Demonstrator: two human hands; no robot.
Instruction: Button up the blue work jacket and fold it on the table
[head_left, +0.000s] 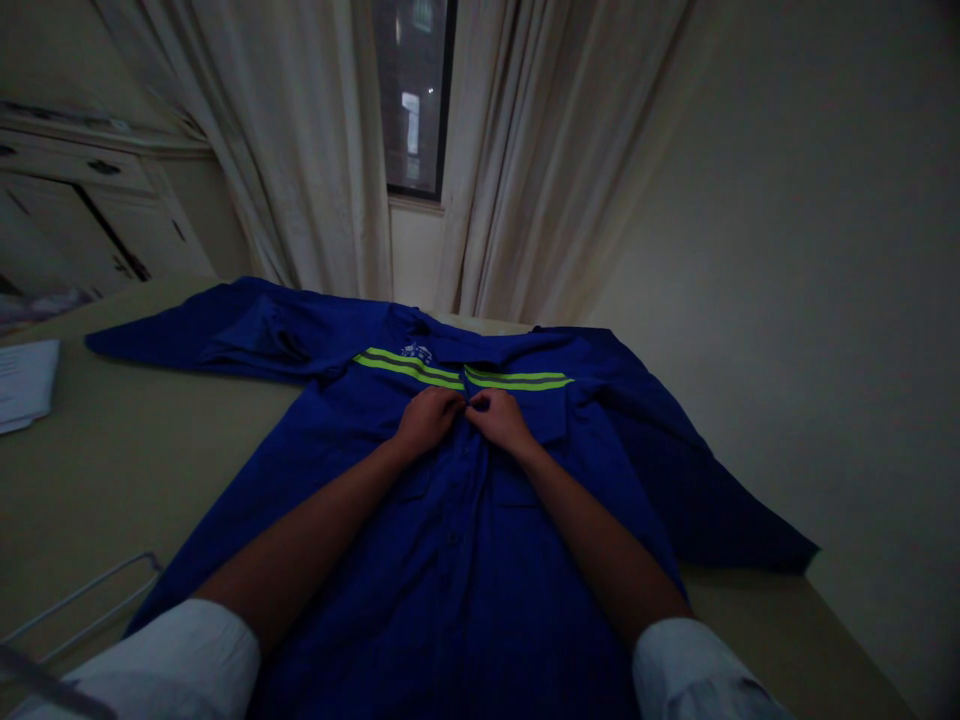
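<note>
A blue work shirt (450,540) with yellow-green reflective stripes across the chest lies front-up on a beige table (127,470), sleeves spread to both sides. My left hand (427,418) and my right hand (499,418) meet at the shirt's front placket, just below the stripes. The fingers of both hands are curled and pinch the fabric edges there. What sits between the fingertips is too small and dark to make out.
White papers (26,382) lie at the table's left edge. A thin wire frame (82,595) shows at the lower left. A white cabinet (90,215) stands at the back left. Cream curtains (517,160) flank a dark window (414,95). A wall (810,250) is to the right.
</note>
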